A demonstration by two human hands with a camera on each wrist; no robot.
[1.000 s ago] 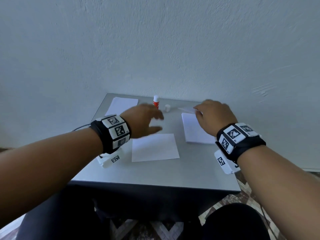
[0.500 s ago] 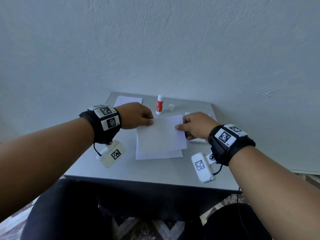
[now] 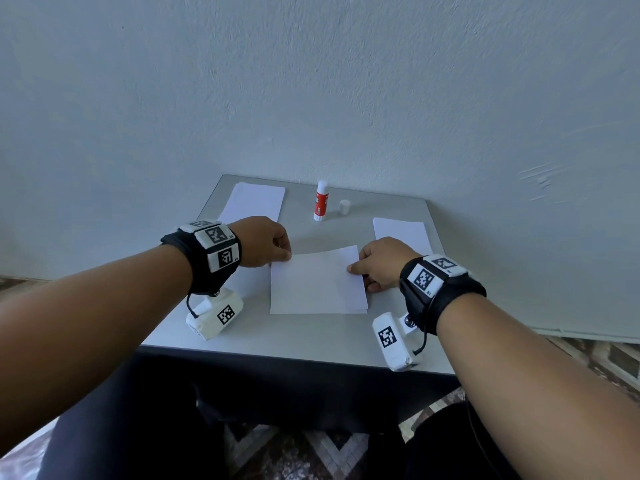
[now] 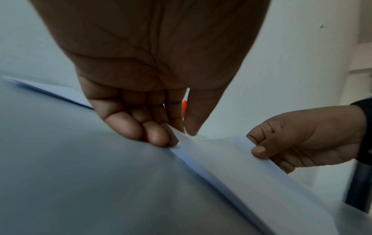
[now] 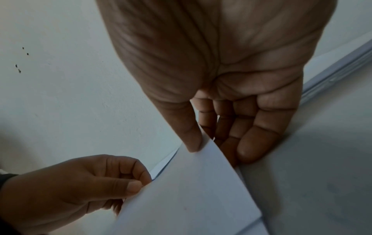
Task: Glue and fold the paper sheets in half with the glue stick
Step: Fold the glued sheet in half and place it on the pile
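my left hand [image 3: 265, 242] pinches the far left corner of the top paper sheet [image 3: 317, 284], thumb over, fingers under. my right hand [image 3: 382, 263] pinches the far right edge the same way. the sheet sits mid-table on another sheet, far edge lifted, near edge down. i judge this as laying or folding the sheet over the one beneath; can't tell if glue is on it yet. glue stick [image 3: 320, 201] stands upright at the back of the table [image 3: 311, 336], uncapped, cap [image 3: 344, 206] just beside it. paper stacks back left [image 3: 254, 202] and right [image 3: 400, 230]. next probably: line up the corners, lower the sheet, press flat along the edge.
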